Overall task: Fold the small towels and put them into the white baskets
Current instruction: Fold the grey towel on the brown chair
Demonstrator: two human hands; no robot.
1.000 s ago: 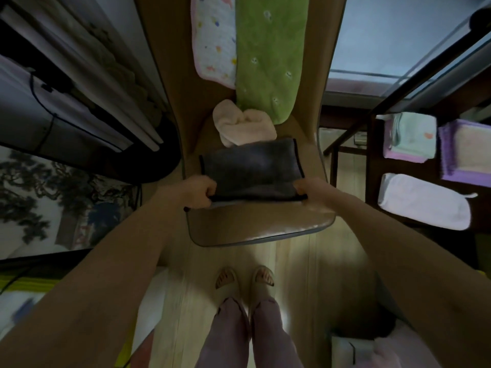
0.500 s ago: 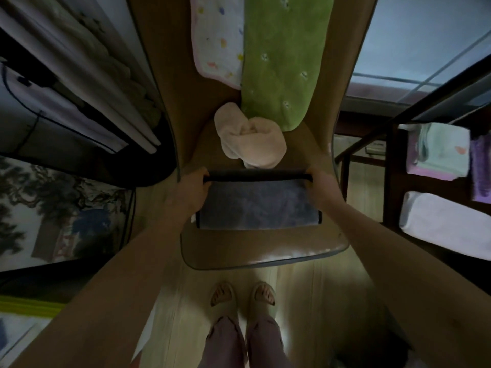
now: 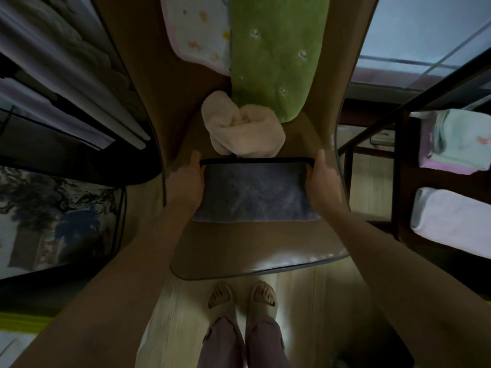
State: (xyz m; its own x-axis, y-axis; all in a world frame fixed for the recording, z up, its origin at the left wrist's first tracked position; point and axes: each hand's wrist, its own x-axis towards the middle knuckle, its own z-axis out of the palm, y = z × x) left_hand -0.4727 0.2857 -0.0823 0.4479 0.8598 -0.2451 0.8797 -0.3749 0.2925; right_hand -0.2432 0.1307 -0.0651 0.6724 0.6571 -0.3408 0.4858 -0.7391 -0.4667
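Observation:
A dark grey towel [image 3: 255, 192] with a black hem lies folded in half on the brown chair seat [image 3: 255, 248]. My left hand [image 3: 186, 181] grips its left end and my right hand [image 3: 322, 181] grips its right end, thumbs up by the far corners. Just beyond the grey towel a crumpled beige towel [image 3: 244, 131] rests on the seat. A green towel [image 3: 273, 57] and a white spotted towel [image 3: 199, 30] hang over the chair back. No white basket shows clearly.
Right of the chair, a dark shelf frame [image 3: 396, 181] holds a folded mint and pink towel stack [image 3: 457, 142] and a white folded towel [image 3: 451, 216]. My slippered feet [image 3: 241, 298] stand on the wooden floor below the seat. Dark furniture fills the left side.
Both hands carried the towel's near edge up and over to the far edge, folding it in half. They now sit at the far corners, and the view has tilted closer.

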